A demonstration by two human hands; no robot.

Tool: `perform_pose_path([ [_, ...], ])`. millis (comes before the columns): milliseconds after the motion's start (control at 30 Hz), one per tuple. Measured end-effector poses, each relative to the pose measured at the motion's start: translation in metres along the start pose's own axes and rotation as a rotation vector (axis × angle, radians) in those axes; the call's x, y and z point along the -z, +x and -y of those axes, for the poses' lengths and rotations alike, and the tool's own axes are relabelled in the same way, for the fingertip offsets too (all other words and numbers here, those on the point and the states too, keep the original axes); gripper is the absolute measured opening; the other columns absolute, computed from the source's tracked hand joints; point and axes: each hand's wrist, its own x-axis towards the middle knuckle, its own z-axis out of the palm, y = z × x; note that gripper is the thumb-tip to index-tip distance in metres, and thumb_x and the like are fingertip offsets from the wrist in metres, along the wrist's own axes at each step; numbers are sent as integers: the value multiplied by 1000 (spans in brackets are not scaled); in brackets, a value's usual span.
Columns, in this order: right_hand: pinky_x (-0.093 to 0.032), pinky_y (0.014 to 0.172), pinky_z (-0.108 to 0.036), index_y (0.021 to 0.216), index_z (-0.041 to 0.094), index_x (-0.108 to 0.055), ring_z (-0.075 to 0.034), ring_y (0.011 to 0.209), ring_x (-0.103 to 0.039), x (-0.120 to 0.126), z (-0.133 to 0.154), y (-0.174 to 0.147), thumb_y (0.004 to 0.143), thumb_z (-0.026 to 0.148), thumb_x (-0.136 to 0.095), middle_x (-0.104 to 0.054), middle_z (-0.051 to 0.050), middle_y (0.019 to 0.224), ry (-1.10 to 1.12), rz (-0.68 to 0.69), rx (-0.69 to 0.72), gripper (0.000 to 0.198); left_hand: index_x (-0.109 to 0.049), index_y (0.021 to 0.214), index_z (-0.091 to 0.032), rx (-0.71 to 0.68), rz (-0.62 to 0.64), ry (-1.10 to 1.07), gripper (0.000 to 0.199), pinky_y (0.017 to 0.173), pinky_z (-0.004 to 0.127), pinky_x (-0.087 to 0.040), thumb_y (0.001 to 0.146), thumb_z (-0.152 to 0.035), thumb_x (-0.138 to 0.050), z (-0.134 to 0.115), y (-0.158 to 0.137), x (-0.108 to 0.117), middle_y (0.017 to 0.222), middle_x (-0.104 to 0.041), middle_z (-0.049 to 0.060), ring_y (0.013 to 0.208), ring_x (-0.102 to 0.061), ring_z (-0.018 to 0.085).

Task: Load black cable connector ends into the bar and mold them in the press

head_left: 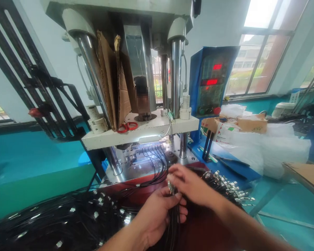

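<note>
Below the press, my left hand (161, 212) is wrapped around a bundle of thin black cables (174, 226), their metal connector ends pointing up. My right hand (187, 183) is closed at the top of that bundle, its thumb and fingertips pinching a cable's connector end (170, 184); the fingers partly hide it. Behind my hands, several black cables (161, 164) run out of the lit metal mould (146, 155) on the press bed. Another pile of cables (225, 184) with silvery connectors lies just right of my right hand.
A large heap of black cables (54, 219) spreads at the left. Red-handled scissors (127, 127) and folded cardboard (112, 87) rest on the white press plate (149, 134). At the right stand a blue control box (209, 80) with red digits, tweezers (231, 162) and clear plastic bags (274, 150).
</note>
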Motion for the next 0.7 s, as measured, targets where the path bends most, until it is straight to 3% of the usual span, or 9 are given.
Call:
perform_pose_path([
  [67,-46,77,-29,126,23,-41,-18,92,-62,16,-28,15,96,33,-37,-65,-6,106,-121,-36,-42,32,-57,89,-10,64,-17,-8,11,56,25,-51,81,-17,-62,-7,4,2,78,-61,6,59,-60,12],
  [100,-44,82,-33,118,19,-49,-22,99,-60,24,-42,22,91,31,-47,-63,-9,108,-186,-32,-59,29,-57,89,-10,94,-24,0,12,56,27,-53,81,-18,-62,-11,5,2,77,-60,5,60,-61,13],
  [167,-43,79,-35,95,16,-60,-26,93,-60,36,-65,33,79,26,-64,-64,-10,97,-299,49,-72,19,-55,89,-11,125,-18,27,14,57,31,-56,80,-18,-63,-18,9,3,75,-58,4,61,-64,16],
  [233,-44,73,-33,84,16,-61,-25,84,-62,44,-76,39,76,22,-66,-65,-9,88,-397,138,-66,11,-53,90,-12,124,-10,53,17,58,34,-57,78,-17,-64,-22,13,4,73,-57,2,63,-66,19],
  [300,-43,71,-33,90,15,-61,-25,82,-62,50,-76,40,79,19,-61,-64,-11,92,-490,184,-57,12,-50,90,-13,105,-15,76,20,58,34,-58,76,-14,-64,-23,15,6,72,-57,1,64,-67,20],
  [433,-43,71,-38,109,12,-58,-30,87,-62,68,-61,36,78,10,-54,-59,-19,110,-637,206,-54,31,-45,92,-15,69,3,111,24,52,30,-56,76,-14,-64,-16,12,11,69,-57,1,58,-66,18],
  [600,-44,67,-30,89,21,-67,-23,78,-63,99,-43,17,79,17,-54,-67,-6,82,-606,350,-15,17,-43,96,-17,6,59,108,24,48,26,-52,80,-18,-60,-7,6,16,66,-56,-2,53,-63,15],
  [700,-43,61,-27,89,22,-68,-20,71,-61,105,-36,3,84,27,-52,-66,-4,75,-405,294,-49,18,-42,93,-18,-21,75,93,22,44,23,-49,81,-19,-59,-5,7,19,70,-55,-2,49,-59,12],
])
